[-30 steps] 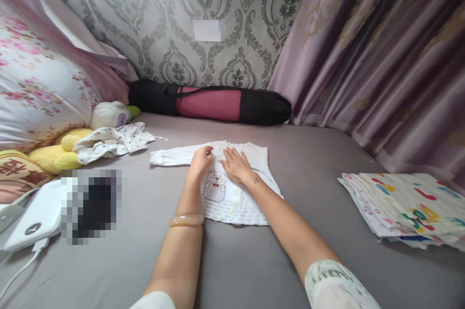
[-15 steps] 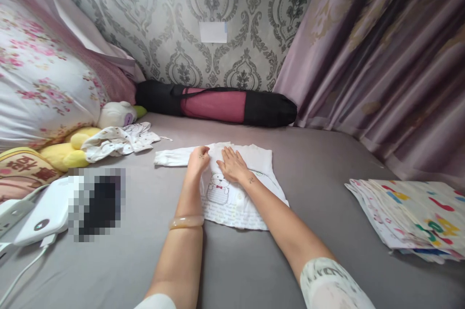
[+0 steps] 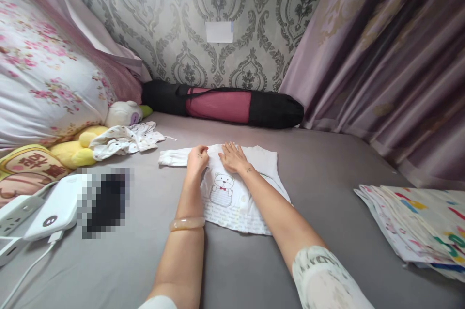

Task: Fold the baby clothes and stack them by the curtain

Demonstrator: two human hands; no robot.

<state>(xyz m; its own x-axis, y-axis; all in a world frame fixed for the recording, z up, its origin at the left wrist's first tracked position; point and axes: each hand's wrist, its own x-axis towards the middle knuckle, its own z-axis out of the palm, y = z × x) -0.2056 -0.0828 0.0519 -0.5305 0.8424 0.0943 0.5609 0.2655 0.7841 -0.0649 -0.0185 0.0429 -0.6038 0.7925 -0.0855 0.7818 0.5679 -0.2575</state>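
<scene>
A small white long-sleeved shirt (image 3: 241, 209) lies spread on the grey bed sheet, with a bear print and rows of small lettering on its front. One sleeve stretches out to the left; the other is folded or hidden. My left hand (image 3: 198, 158) is closed at the shirt's left side, where that sleeve joins the body, and pinches the cloth there; its fingertips are mostly hidden. Flat on the upper part of the shirt rests my right hand (image 3: 233, 157), its fingers stretched out and slightly apart, pressing on the cloth.
A black and pink long bag (image 3: 220, 105) lies along the wall. At right is a stack of folded patterned cloths (image 3: 410, 222). On the left are a white power bank (image 3: 54, 209), a power strip (image 3: 20, 212), a blurred dark object (image 3: 107, 205), plush toys and a spotted cloth (image 3: 119, 140).
The view has turned a little to the left. My right hand has slid slightly up the shirt, uncovering more of the bear print. My left hand keeps its pinch near the sleeve.
</scene>
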